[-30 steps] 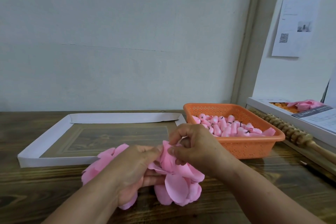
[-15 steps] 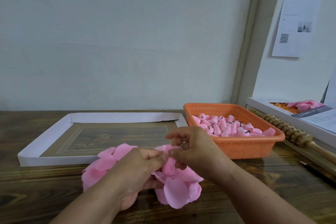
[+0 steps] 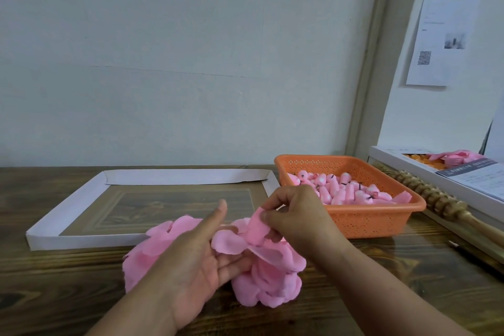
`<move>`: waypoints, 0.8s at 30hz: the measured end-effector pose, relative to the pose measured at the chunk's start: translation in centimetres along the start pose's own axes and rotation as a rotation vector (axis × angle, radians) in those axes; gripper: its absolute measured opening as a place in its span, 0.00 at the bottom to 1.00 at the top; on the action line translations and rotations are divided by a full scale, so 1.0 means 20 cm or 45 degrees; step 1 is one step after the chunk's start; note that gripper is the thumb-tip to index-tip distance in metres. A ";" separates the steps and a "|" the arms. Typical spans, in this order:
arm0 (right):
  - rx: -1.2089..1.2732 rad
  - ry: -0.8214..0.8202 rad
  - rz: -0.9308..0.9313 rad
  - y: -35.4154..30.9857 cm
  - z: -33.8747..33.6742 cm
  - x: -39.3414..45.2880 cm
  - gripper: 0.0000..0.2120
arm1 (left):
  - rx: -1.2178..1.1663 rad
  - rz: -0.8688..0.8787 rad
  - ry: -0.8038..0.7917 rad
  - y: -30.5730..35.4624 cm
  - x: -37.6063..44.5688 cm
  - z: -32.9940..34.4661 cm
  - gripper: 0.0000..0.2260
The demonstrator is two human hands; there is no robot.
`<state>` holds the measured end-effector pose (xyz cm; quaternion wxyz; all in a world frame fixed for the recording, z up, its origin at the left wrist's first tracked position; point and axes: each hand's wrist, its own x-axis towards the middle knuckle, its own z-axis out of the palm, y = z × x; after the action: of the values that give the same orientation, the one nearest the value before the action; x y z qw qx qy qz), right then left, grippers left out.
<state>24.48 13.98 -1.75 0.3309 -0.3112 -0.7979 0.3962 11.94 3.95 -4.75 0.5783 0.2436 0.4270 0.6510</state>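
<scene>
Right hand [image 3: 297,221] pinches one pink petal [image 3: 256,228] between thumb and fingertips, just above pile of petals [image 3: 270,278] on table [image 3: 54,294]; left hand [image 3: 191,262] loose, fingers straight, apparently tucked under pile's edge; basket [image 3: 381,224] just behind.

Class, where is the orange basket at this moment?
In the head view, the orange basket stands right of centre, behind the right hand, between the white cardboard tray and the wooden roller.
</scene>
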 end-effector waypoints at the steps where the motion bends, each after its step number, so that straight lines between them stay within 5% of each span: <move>1: -0.030 0.038 -0.006 0.01 0.01 0.00 0.14 | -0.045 0.024 -0.044 -0.02 -0.01 0.00 0.25; 3: -0.094 0.089 -0.023 0.02 0.02 0.01 0.14 | -0.028 0.112 -0.050 -0.07 -0.01 0.01 0.21; 7: -0.164 0.067 -0.060 0.02 0.04 0.01 0.16 | 0.221 0.202 0.257 -0.11 0.01 0.04 0.08; 12: -0.311 -0.042 -0.236 -0.02 0.02 0.00 0.14 | 0.604 0.195 0.348 -0.03 0.02 0.05 0.14; 18: -0.454 -0.128 -0.408 -0.11 0.00 0.03 0.05 | 0.596 0.183 0.381 0.08 0.05 0.09 0.12; 24: -0.453 0.108 -0.375 -0.18 -0.02 0.11 0.06 | 0.303 0.268 0.399 0.16 0.06 0.15 0.09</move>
<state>22.61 14.10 2.08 0.3583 -0.2613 -0.8773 0.1834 12.48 5.98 -0.72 0.4009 0.2492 0.5578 0.6827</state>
